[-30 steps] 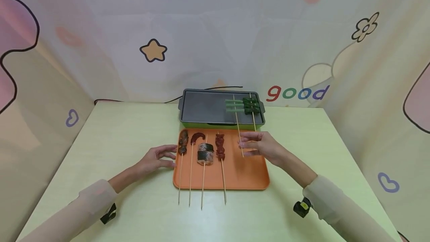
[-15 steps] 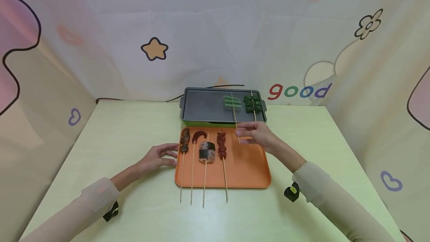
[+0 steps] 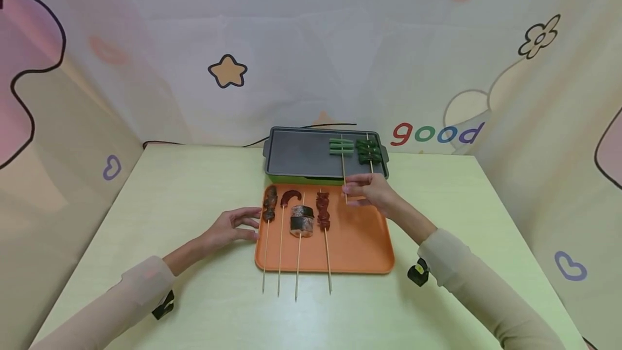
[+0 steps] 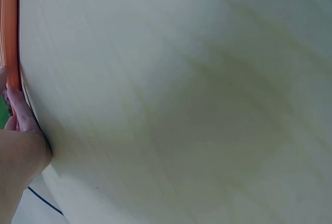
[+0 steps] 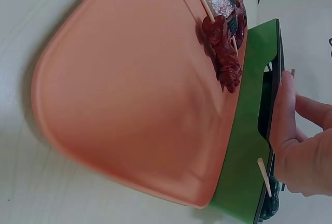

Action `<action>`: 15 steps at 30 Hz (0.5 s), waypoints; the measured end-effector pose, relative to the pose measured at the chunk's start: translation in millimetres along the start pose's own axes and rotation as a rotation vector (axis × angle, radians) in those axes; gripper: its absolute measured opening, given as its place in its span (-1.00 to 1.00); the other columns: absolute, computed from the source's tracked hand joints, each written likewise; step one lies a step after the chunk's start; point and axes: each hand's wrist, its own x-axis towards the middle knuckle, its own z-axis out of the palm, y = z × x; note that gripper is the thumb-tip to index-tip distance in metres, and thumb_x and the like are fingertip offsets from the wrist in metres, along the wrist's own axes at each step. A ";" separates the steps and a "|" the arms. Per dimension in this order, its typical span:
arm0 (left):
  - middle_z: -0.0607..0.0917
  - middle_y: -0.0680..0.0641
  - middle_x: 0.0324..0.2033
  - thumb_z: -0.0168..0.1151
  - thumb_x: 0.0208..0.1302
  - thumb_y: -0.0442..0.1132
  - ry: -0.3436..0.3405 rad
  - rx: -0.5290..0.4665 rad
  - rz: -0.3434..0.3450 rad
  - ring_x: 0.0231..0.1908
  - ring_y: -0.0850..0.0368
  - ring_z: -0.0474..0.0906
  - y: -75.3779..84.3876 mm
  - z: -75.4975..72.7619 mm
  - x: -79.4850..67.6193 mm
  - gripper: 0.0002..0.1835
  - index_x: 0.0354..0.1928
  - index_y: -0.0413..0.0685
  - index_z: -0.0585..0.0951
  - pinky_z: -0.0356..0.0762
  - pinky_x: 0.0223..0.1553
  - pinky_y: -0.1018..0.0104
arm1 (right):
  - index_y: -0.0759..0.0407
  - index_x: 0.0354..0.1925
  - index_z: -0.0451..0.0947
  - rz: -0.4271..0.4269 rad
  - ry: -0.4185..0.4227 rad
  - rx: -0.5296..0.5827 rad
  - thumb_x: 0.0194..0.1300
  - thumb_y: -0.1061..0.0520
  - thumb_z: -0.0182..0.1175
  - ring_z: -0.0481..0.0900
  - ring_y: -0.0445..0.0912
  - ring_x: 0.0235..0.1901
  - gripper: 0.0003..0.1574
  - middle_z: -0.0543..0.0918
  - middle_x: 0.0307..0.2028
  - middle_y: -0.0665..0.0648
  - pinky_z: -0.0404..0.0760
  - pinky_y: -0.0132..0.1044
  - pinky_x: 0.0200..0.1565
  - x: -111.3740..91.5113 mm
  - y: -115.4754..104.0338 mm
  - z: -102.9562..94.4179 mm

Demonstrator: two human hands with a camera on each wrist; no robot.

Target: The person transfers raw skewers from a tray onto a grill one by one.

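Note:
My right hand [image 3: 371,189] pinches the lower stick of a skewer threaded with light green vegetable stalks [image 3: 342,147], whose stalks overlap the right part of the grey griddle [image 3: 296,153]. Just right of them lies a skewer of dark green leafy vegetable [image 3: 368,151]. My left hand [image 3: 230,228] rests at the left edge of the orange tray [image 3: 359,247], fingers loosely bent against its rim. On the tray lie a dark brown meat skewer [image 3: 269,204], a curled red tentacle skewer [image 3: 291,196], a black-banded pale roll skewer [image 3: 302,221] and a red meat skewer [image 3: 323,210].
The griddle's green base [image 5: 246,110] stands right behind the tray. The tray skewers' bare sticks stick out over its front edge onto the pale table [image 3: 194,296]. A patterned cloth backdrop [image 3: 311,47] and a black cord [image 3: 255,143] are behind.
My right hand has moved forward, carrying the vegetable stalk skewer farther onto the griddle, where a gap now shows between it and the leafy skewer. The left hand has stayed at the tray edge.

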 end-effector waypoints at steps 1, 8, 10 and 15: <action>0.56 -0.39 0.27 0.39 0.28 -0.37 -0.002 -0.004 0.002 0.11 0.07 0.62 0.0 0.1 -0.4 -0.29 0.45 -0.32 0.37 0.55 0.03 0.57 | 0.50 0.37 0.36 0.002 0.004 -0.007 0.47 0.36 0.14 0.80 -0.13 -0.18 -0.43 0.77 -0.32 -0.07 0.77 -0.18 -0.13 -0.1 0.1 0.3; 0.52 -0.40 0.31 0.39 0.29 -0.36 -0.013 -0.003 0.013 0.10 0.13 0.62 0.0 1.1 -2.8 -0.29 0.45 -0.34 0.36 0.57 0.02 0.56 | 0.48 0.37 0.38 -0.013 0.024 -0.085 0.45 0.36 0.17 0.82 -0.04 -0.14 -0.42 0.79 -0.15 0.18 0.75 -0.07 -0.13 -3.1 3.8 0.7; 0.52 -0.39 0.32 0.39 0.29 -0.36 -0.011 0.001 0.011 0.12 0.08 0.61 0.4 0.8 -3.0 -0.29 0.45 -0.32 0.36 0.57 0.02 0.56 | 0.48 0.37 0.37 -0.022 0.024 -0.094 0.44 0.37 0.17 0.82 -0.08 -0.17 -0.42 0.78 -0.10 0.25 0.76 -0.09 -0.15 -3.2 4.8 0.7; 0.51 -0.38 0.33 0.38 0.30 -0.36 -0.011 0.005 0.015 0.19 -0.09 0.58 0.5 0.3 -1.6 -0.28 0.46 -0.31 0.35 0.56 0.03 0.56 | 0.50 0.38 0.34 -0.031 0.018 -0.116 0.45 0.38 0.15 0.79 -0.17 -0.24 -0.41 0.76 -0.04 0.31 0.76 -0.08 -0.13 -1.6 6.7 -1.8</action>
